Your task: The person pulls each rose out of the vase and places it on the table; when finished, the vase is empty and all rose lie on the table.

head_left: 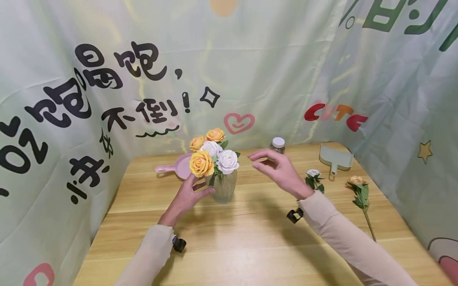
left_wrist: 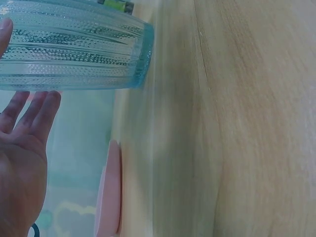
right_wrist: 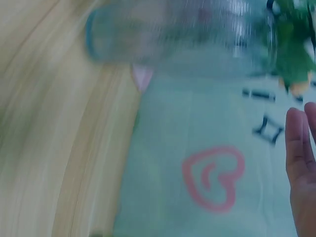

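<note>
A clear ribbed glass vase [head_left: 224, 187] stands upright on the table with orange roses [head_left: 201, 163] and white roses [head_left: 227, 161] in it. My left hand [head_left: 191, 194] is at the vase's left side, thumb toward its front and fingers behind. In the left wrist view, the fingers [left_wrist: 45, 113] lie nearly straight alongside the ribbed glass. My right hand [head_left: 277, 169] hovers to the right of the bouquet with nothing in it, fingers loosely extended and apart from the vase. Blur softens the vase in the right wrist view.
Behind the vase is a pink pan [head_left: 183, 166]. A white-lidded jar [head_left: 278, 145] stands at the back. To the right lie a white rose [head_left: 313, 174], an orange rose [head_left: 357, 181] on a long stem, and a grey dustpan-like scoop [head_left: 336, 158]. Printed cloth hangs around the table.
</note>
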A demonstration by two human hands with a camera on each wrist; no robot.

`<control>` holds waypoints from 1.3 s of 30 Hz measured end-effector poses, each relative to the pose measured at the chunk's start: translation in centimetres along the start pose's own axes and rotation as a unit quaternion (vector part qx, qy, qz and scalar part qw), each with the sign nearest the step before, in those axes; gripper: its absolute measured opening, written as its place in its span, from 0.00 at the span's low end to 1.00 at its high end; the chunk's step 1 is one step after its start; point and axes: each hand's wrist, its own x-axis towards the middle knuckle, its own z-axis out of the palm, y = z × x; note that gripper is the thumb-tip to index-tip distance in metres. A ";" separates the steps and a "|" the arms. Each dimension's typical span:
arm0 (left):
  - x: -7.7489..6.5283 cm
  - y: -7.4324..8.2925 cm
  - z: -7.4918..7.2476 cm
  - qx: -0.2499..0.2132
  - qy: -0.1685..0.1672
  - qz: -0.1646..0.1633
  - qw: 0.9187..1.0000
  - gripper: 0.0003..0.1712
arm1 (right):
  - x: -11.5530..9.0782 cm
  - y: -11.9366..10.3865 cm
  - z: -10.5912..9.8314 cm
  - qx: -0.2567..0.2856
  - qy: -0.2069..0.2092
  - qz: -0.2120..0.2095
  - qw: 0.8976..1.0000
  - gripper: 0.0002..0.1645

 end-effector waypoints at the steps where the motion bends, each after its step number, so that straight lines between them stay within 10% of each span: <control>1: 0.0 0.0 0.0 0.001 0.000 0.001 1.000 0.55 | 0.2 -0.2 0.9 0.012 -0.010 -0.008 1.000 0.13; 16: 0.2 -0.2 0.0 0.010 0.002 -0.008 1.000 0.56 | 1.6 -0.9 7.2 -0.055 -0.043 -0.052 0.996 0.24; 24: 0.2 0.0 0.0 0.010 0.003 -0.001 1.000 0.54 | 2.5 -1.8 6.5 0.016 0.042 -0.071 0.996 0.25; 39: 0.3 -0.1 -0.1 0.000 0.002 -0.003 1.000 0.54 | 4.7 -5.3 2.4 0.124 0.165 -0.157 0.966 0.21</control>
